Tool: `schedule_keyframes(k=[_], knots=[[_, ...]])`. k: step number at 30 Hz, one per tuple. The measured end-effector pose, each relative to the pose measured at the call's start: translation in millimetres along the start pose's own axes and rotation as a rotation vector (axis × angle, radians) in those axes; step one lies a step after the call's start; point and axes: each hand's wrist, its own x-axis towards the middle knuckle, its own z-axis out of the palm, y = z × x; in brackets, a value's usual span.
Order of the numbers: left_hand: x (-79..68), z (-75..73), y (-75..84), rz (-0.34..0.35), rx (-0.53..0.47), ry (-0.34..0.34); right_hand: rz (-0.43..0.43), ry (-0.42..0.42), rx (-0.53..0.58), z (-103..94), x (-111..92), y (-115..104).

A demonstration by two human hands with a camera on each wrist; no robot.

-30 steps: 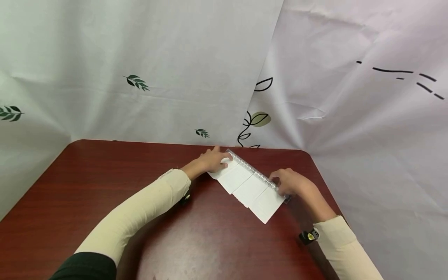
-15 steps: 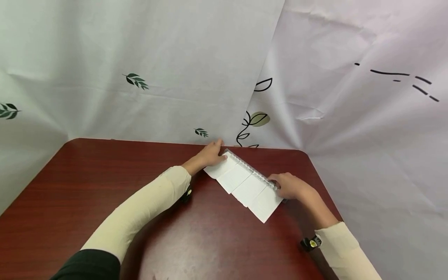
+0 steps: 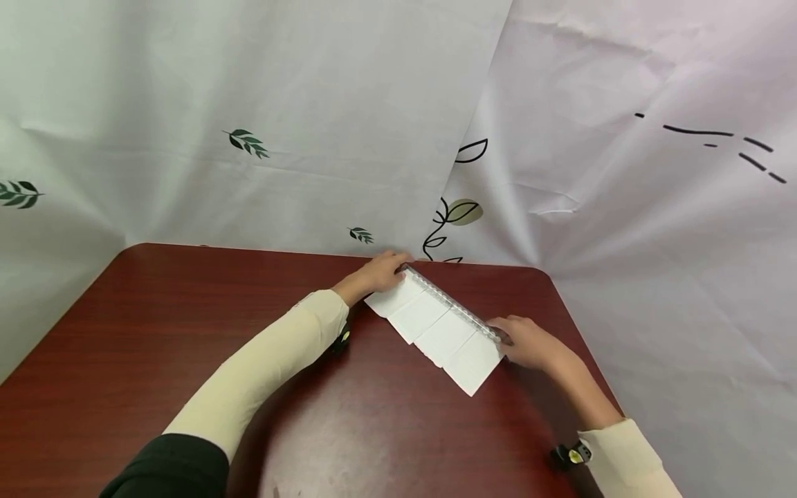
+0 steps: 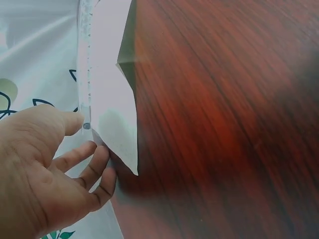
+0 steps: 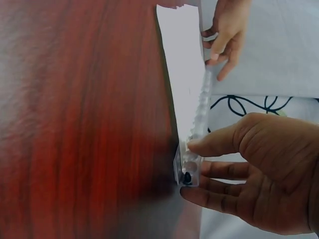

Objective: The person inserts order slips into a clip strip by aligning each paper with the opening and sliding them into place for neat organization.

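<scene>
A clear, ridged plastic strip (image 3: 451,302) lies diagonally near the table's far right part. White paper (image 3: 442,339) with several creased or overlapping panels runs along its near side. At the strip's far left end, my left hand (image 3: 382,271) has its thumb against the edge and its fingers curled by the paper corner. My right hand (image 3: 529,342) pinches the other end, thumb on top and fingers beneath. In the right wrist view, round bumps mark the strip (image 5: 201,109), and a small black piece (image 5: 187,178) sits at its tip.
The dark red wooden table (image 3: 349,422) has rounded far corners. Behind it hangs a white curtain (image 3: 299,90) printed with leaves and black lines, close to the far edge. A black wristband (image 3: 569,456) sits by the right cuff.
My left hand has moved off the top of the paper to the strip's far end. The right hand has slid slightly outward toward the near end. The strip and paper have barely shifted.
</scene>
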Motion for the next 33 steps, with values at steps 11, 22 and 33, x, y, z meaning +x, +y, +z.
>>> schedule_keyframes(k=[11,22,33], knots=[[0.5,-2.6,3.9,-0.025,-0.004,-0.028,-0.043,0.131,-0.048,63.3,12,91],[7.5,-2.3,5.9,-0.011,0.036,-0.028,0.062,0.217,-0.118,78.7,14,90],[9.5,-5.1,1.5,-0.046,-0.055,0.046,0.077,0.251,-0.144,79.9,21,89]])
